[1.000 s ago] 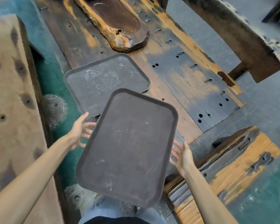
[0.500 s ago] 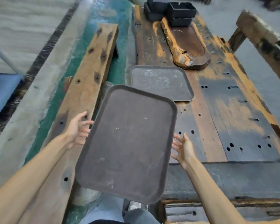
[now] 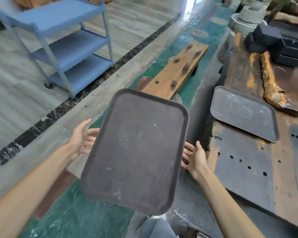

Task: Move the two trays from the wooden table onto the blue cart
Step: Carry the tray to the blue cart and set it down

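I hold a dark brown rectangular tray [image 3: 136,150] in the air in front of me, clear of the table. My left hand [image 3: 82,139] supports its left long edge with fingers under the rim. Under its right long edge is my right hand [image 3: 194,156], fingers spread. A second, greyer tray [image 3: 244,112] lies flat on the wooden table [image 3: 248,169] at the right. The blue cart [image 3: 64,40], with three shelves, stands on the floor at the upper left, well away from the held tray.
A wooden bench [image 3: 175,73] runs between the table and a grey kerb with a black marble strip [image 3: 76,100]. On the table sit a rough carved wood slab [image 3: 275,83] and stacked black boxes [image 3: 279,43]. Green floor lies below the tray.
My view has swung left, bringing the blue cart into sight. The held tray has come off the table with both hands and now hangs over the bench and floor.
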